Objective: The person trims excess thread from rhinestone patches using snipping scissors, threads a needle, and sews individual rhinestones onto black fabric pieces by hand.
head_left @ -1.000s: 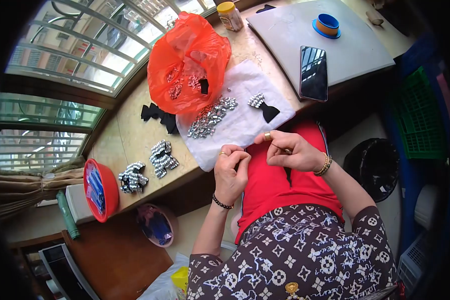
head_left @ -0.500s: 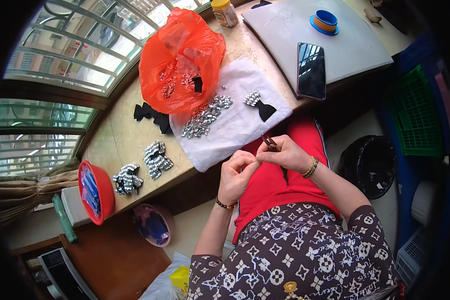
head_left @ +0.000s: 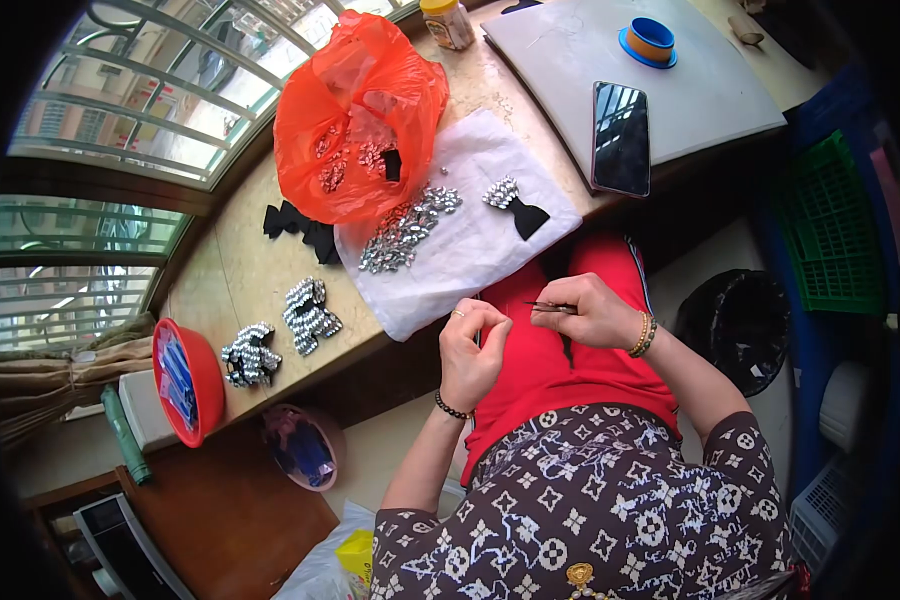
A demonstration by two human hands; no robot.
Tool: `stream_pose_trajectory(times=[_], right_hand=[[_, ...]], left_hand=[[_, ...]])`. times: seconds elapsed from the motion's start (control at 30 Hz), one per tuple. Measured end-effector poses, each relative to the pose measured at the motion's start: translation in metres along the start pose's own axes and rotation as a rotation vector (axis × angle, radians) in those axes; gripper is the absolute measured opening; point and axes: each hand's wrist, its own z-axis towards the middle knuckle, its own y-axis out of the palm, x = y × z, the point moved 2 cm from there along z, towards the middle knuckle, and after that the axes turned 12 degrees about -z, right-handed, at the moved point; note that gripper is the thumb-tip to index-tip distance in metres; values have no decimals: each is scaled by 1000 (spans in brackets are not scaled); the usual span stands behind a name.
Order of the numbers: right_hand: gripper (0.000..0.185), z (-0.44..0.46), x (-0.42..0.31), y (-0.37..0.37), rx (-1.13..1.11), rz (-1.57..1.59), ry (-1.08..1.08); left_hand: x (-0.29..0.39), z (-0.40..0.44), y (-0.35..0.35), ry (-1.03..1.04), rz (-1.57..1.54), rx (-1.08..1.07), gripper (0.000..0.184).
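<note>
In the right hand, clamped by its fingers, is a small dark pointed tool, its tip turned toward the left hand. The hands are near each other but apart, above red trousers; the left one has its thumb and forefinger pinched together, and anything between them is too small to tell. Just beyond both hands, a white cloth covers part of the desk. On it, past the gap between the hands, lies a black bow with silver beads at one end. Beyond the left hand is a loose heap of silver gems, then a red plastic bag. Out to the left of that hand sit two beaded bows and, farther, a red basin. Well beyond the right hand, a phone rests on a pale board.
</note>
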Motion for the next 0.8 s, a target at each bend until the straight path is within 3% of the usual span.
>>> stream_pose_trajectory(times=[0.17,0.33,0.53,0.7,0.8], right_hand=[[11,12,-16,-2,152,-85,-83],[15,8,-6,-2,188,-151,-47],[8,15,-11,-5,216,-116,-9],[1,-3,6,1,173,-40,190],[4,-14,3,7,137,26,263]], left_hand=[[-3,1,11,271,372,-82,5],[1,2,8,260,459,-109,5],[4,4,15,290,403,-184,5],[2,1,8,110,175,-182,6],[-1,2,9,16,-41,-48,6]])
